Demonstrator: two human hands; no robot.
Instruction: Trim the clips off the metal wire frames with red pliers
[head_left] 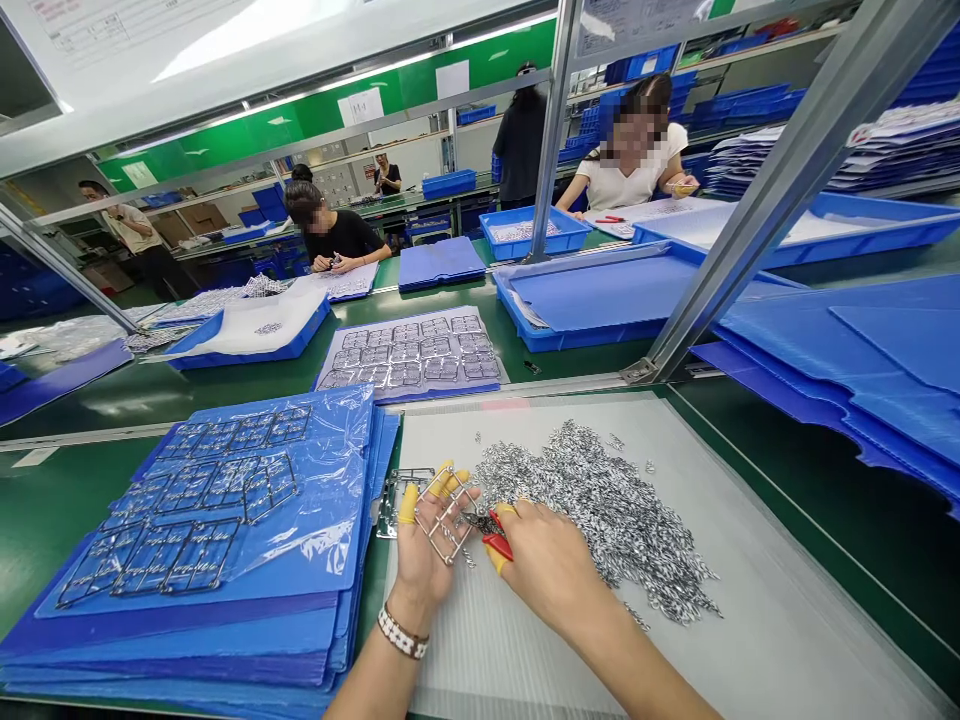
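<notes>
The person's left hand (pixel 424 560) is closed around a metal frame (pixel 444 515) with square cells, and it holds this frame above the white corrugated sheet (pixel 750 620). Some fingers of this hand wear yellow finger cots (pixel 406 505), and a beaded bracelet (pixel 403 633) sits on the wrist. The right hand (pixel 547 565) is also closed, and it grips red-handled side cutters (pixel 496 540). The tips of the cutters are just beside the metal frame, but I cannot tell if they touch it.

On the white corrugated sheet, to the right of the hands, lies a wide pile of small metal pieces (pixel 600 510). A few pieces are scattered apart from it. To the left of the sheet is a tall stack of blue corrugated boards (pixel 187 640), and more metal frames (pixel 180 500) lie on it, with a clear plastic bag (pixel 330 480) over them. Beyond the sheet, a blue tray (pixel 409 355) with rows of metal frames stands on the green bench (pixel 570 362). Farther away, one co-worker in a black shirt (pixel 337 238) and another in a white shirt (pixel 630 165) sit at the bench.
</notes>
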